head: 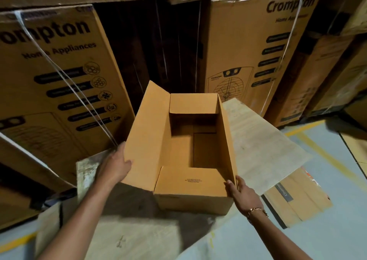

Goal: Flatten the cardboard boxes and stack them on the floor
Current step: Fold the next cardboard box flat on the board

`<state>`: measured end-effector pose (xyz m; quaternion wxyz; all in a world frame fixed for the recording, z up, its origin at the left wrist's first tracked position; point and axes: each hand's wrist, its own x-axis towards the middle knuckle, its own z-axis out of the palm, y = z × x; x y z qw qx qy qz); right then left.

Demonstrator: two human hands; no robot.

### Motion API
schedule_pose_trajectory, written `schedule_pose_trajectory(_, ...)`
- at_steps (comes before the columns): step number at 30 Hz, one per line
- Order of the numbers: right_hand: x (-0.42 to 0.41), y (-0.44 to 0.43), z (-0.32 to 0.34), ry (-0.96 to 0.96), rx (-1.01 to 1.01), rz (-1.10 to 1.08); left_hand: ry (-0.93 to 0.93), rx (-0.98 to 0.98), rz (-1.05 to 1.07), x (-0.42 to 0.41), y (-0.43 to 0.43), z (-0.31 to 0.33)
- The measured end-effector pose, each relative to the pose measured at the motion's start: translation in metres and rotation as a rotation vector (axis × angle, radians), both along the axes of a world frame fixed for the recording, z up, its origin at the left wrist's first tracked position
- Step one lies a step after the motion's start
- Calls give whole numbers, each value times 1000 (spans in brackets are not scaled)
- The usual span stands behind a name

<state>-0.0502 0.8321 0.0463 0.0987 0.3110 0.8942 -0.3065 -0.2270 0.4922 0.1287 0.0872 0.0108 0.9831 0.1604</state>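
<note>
An open brown cardboard box stands upright on the floor in the middle of the view, top flaps raised, its inside empty. My left hand holds the outer edge of the long left flap, thumb on the inner face. My right hand grips the near right corner of the box, thumb inside the wall and fingers outside. Flattened pale cardboard sheets lie on the floor under and to the right of the box, and another sheet lies in front of it.
Tall strapped appliance cartons stand close behind on the left and on the right, with a dark gap between them. A flat printed carton lies at right on the grey floor, which has yellow lines.
</note>
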Motion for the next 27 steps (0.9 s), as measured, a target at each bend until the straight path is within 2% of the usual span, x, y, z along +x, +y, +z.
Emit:
schedule_pose_trajectory(3, -2, 3, -1, 10, 50, 33, 25, -216, -49, 2, -2, -35)
schedule_pose_trajectory(5, -3, 3, 0, -5, 69, 49, -72, -71, -56, 9, 15, -58)
schedule_pose_trajectory(7, -4, 2, 4, -18, 94, 68, -333, 219, 30, 15, 39, -86)
schedule_pose_trajectory(8, -4, 1, 6, -20, 142, 97, -421, 355, 88, 15, 49, -103)
schedule_pose_trajectory(10, -11, 2, 10, -31, 345, 240, -442, 554, 167, 4, 56, -162)
schedule_pose_trajectory(12, -29, -1, 17, -35, 522, 436, -446, 606, 157, -4, 54, -199)
schedule_pose_trajectory(14, -55, -12, 21, -62, 553, 609, -433, 579, 151, -3, 53, -194)
schedule_pose_trajectory(16, -80, -24, 19, -171, 407, 625, -412, 558, 145, 13, 58, -147)
schedule_pose_trajectory(18, -101, -34, 23, -328, 223, 509, -421, 550, 162, 22, 62, -125)
schedule_pose_trajectory(19, -111, -35, 30, -349, 203, 477, -429, 575, 162, 25, 63, -116)
schedule_pose_trajectory(21, -120, -29, 55, -254, 207, 395, -431, 704, 159, 22, 59, -107)
schedule_pose_trajectory(23, -117, -16, 91, -66, 6, 251, -417, 747, 156, 14, 48, -104)
schedule_pose_trajectory(24, -109, -8, 109, -37, -128, 241, -424, 720, 147, 9, 43, -103)
schedule_pose_trajectory(27, -74, 10, 144, -159, -498, 396, -487, 546, -81, 4, 36, -87)
